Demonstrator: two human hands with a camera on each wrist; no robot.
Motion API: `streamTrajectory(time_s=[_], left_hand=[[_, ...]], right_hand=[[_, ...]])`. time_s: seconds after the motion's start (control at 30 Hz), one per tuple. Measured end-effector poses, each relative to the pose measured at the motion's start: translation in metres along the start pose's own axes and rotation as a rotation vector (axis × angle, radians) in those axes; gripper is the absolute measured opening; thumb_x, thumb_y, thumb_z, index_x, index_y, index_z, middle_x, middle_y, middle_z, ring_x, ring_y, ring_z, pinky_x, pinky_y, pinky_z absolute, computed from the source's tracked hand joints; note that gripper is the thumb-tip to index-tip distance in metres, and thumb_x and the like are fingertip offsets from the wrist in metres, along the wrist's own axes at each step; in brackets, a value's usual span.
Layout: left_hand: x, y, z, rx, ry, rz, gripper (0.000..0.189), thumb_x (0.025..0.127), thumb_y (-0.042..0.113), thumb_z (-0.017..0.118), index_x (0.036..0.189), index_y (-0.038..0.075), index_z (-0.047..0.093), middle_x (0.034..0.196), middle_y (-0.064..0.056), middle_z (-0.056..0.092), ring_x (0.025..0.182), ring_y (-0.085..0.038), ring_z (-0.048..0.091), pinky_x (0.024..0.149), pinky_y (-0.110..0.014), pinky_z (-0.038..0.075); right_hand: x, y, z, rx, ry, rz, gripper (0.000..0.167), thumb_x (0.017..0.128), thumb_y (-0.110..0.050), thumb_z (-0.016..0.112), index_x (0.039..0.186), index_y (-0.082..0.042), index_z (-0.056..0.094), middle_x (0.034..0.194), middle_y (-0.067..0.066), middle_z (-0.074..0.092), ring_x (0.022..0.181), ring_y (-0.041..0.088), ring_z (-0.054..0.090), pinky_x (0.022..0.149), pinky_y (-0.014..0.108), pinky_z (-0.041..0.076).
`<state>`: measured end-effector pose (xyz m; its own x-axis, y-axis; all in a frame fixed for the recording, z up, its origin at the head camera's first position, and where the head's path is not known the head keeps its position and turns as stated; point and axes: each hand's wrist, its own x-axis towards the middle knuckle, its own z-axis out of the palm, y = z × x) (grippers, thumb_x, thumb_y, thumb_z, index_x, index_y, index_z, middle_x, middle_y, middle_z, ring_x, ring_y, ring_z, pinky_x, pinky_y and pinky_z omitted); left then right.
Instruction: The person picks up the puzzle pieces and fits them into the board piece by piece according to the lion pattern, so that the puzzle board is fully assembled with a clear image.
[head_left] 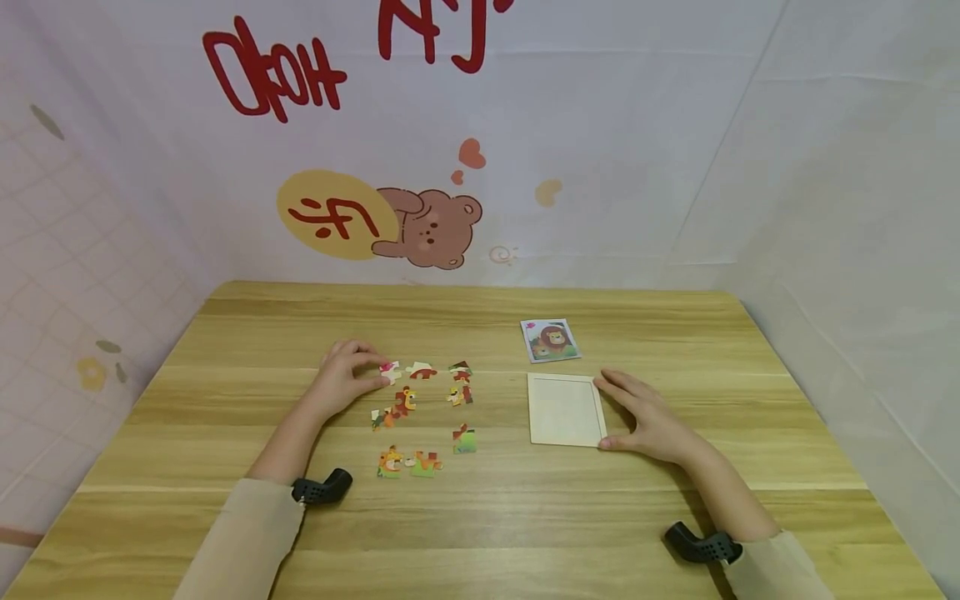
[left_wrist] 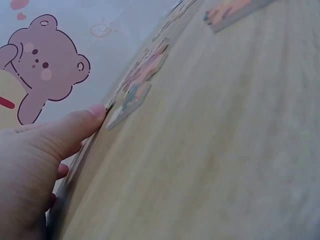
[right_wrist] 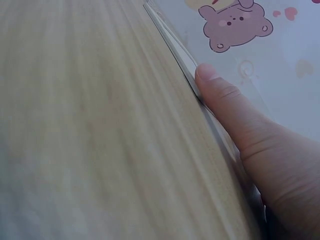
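Note:
In the head view my left hand (head_left: pixel 347 377) pinches a white puzzle piece with a pink mark (head_left: pixel 390 373) by its left side, between thumb and fingers. In the left wrist view the thumb (left_wrist: pixel 82 125) lies close to the table, and the held piece is mostly hidden. My right hand (head_left: pixel 651 421) touches the right edge of a square, pale wooden puzzle tray (head_left: pixel 566 412). Its fingers rest by the far corner and its thumb by the near corner, spread apart. The right wrist view shows that thumb (right_wrist: pixel 225 95) against the tray's edge (right_wrist: pixel 172 42).
Several loose lion-picture pieces lie right of and nearer than my left hand, including a red-and-white piece (head_left: pixel 422 371), a green one (head_left: pixel 464 439) and an orange one (head_left: pixel 426 464). A lion picture card (head_left: pixel 551 341) lies behind the tray. A printed cloth wall (head_left: pixel 600 167) rises behind the table.

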<state>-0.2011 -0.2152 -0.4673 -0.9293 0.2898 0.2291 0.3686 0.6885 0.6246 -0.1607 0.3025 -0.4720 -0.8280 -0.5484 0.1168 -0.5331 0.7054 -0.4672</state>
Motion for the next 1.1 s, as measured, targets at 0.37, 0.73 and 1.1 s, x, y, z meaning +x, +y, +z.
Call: streamTrajectory(time_s=[0.37,0.73,1.1], left_hand=[[-0.002,0.001,0.0,-0.104,0.048,0.001,0.031,0.079,0.026,0.08,0.105,0.009,0.073,0.106,-0.005,0.059,0.105,-0.024,0.043,0.084,-0.045,0.037],[-0.001,0.022,-0.002,-0.138,0.101,0.09,0.027,0.079,0.018,0.08,0.102,0.007,0.073,0.102,-0.004,0.062,0.104,-0.024,0.046,0.083,-0.046,0.043],[0.005,0.052,0.009,-0.155,0.085,0.229,0.029,0.077,0.02,0.082,0.103,0.01,0.074,0.094,-0.001,0.062,0.099,-0.02,0.047,0.081,-0.041,0.038]], right_hand=[[0.001,0.0,0.002,-0.009,-0.009,0.012,0.101,0.069,-0.056,0.079,0.149,-0.012,0.036,0.153,0.015,0.025,0.138,0.041,0.019,0.103,0.064,0.016],[0.001,0.002,0.002,-0.001,-0.011,0.013,0.1,0.069,-0.055,0.079,0.149,-0.012,0.036,0.154,0.015,0.024,0.138,0.041,0.018,0.102,0.064,0.015],[0.002,0.002,0.001,0.002,-0.015,0.014,0.1,0.069,-0.055,0.079,0.149,-0.013,0.036,0.153,0.015,0.024,0.138,0.041,0.019,0.102,0.064,0.015]])
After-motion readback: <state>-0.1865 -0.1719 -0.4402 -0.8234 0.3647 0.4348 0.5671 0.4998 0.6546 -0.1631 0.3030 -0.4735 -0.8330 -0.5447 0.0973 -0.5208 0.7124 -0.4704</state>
